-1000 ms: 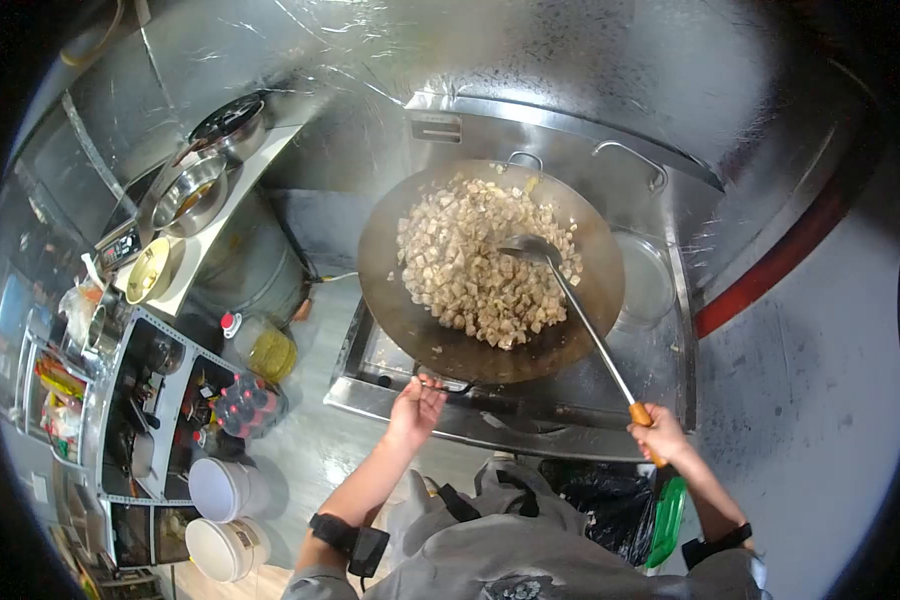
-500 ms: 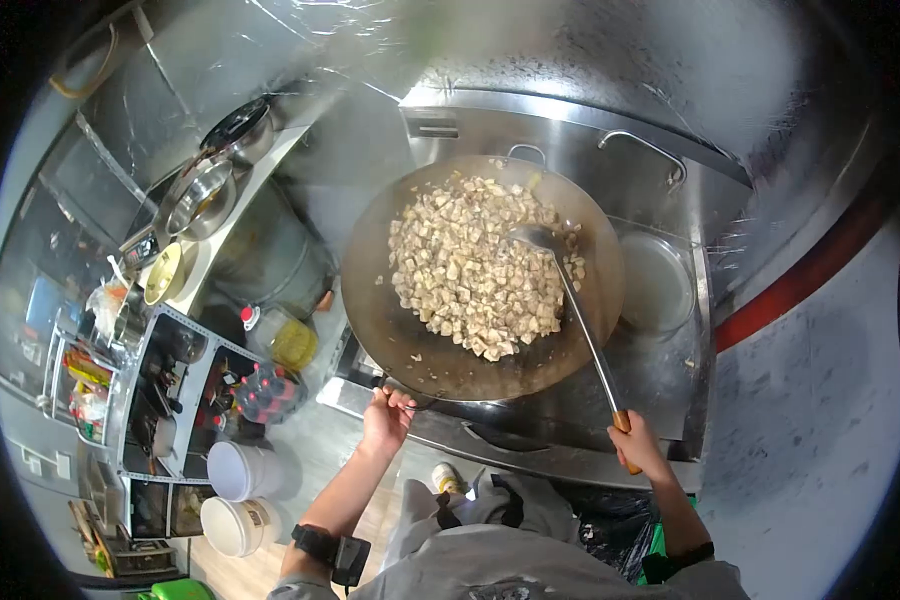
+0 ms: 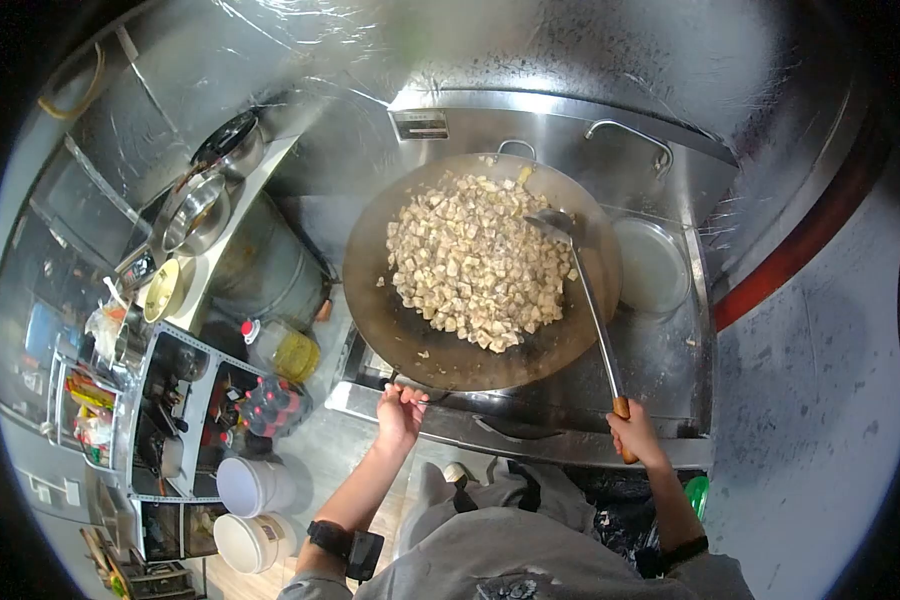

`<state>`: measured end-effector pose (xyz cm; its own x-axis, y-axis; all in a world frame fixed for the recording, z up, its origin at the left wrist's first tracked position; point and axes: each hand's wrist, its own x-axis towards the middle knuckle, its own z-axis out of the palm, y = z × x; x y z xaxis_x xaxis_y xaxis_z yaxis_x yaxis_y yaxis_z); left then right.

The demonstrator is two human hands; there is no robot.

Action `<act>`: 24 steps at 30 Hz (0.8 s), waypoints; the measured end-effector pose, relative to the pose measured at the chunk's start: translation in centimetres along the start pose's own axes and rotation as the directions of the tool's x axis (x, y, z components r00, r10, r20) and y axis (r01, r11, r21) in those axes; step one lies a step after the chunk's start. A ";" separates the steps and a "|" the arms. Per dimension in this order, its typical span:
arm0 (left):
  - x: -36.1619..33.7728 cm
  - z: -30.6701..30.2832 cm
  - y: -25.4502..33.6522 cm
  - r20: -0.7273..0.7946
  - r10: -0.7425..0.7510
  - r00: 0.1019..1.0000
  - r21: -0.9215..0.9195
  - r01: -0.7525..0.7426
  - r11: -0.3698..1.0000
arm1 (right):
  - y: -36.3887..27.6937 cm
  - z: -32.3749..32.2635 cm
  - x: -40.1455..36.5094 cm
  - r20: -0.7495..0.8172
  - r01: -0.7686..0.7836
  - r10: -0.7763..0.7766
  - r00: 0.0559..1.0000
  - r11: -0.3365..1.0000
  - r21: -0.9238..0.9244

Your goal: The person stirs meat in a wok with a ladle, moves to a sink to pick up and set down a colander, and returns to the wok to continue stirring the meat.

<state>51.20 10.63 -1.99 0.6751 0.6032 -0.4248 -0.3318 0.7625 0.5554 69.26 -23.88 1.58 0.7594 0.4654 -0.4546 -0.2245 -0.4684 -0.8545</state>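
A large wok (image 3: 400,340) sits on the steel stove, heaped with small pale diced pieces of food (image 3: 470,260). My right hand (image 3: 637,433) is wrapped round the wooden handle of a long metal ladle (image 3: 597,310). The ladle's head rests at the upper right edge of the food. At the wok's near edge, my left hand (image 3: 401,414) has its fingers curled at the near wok handle; the fingers partly hide this handle.
Right of the wok is a round pan of cloudy liquid (image 3: 654,265), below a faucet (image 3: 630,132). At left, a shelf holds metal bowls (image 3: 198,215). An oil jug (image 3: 288,350), dark bottles (image 3: 273,405) and white buckets (image 3: 253,487) stand on the floor.
The ladle's head has moved slightly up and right, toward the edge of the food. The view has shifted a little. My left hand stays at the wok's near handle.
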 end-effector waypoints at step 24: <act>0.2 -0.4 -0.2 0.024 0.016 1.000 -0.083 -0.014 0.996 | -0.4 0.8 -0.2 -0.045 -0.018 0.018 0.999 1.000 -0.015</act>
<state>51.20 10.68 -2.48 0.6851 0.6097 -0.3987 -0.3946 0.7706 0.5005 68.78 -23.20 1.81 0.7821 0.4229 -0.4578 -0.2289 -0.4882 -0.8422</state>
